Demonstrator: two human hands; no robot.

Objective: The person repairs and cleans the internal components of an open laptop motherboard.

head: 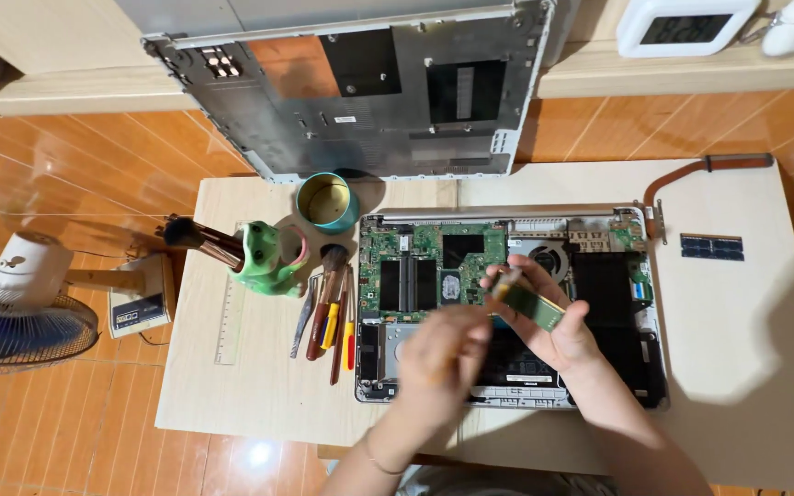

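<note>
Right hand [558, 326] grip pinches a green memory stick [535, 307] at frame centre, over the opened laptop [613, 303]. Left hand [443, 358] blurred beside it, grip state unclear. Tools [328, 317] and frog holder [268, 260] left on surface [746, 367].

Glossy orange tile floor [66, 165], low beige table [746, 367], white fan [20, 312]

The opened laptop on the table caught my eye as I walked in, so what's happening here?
A person holds a green memory module in the right hand above an opened laptop with its circuit board exposed. The left hand, blurred, is beside the module; what it holds cannot be told. The removed bottom cover leans behind, a second memory module lies to the right, and hand tools lie left of the laptop.
</note>
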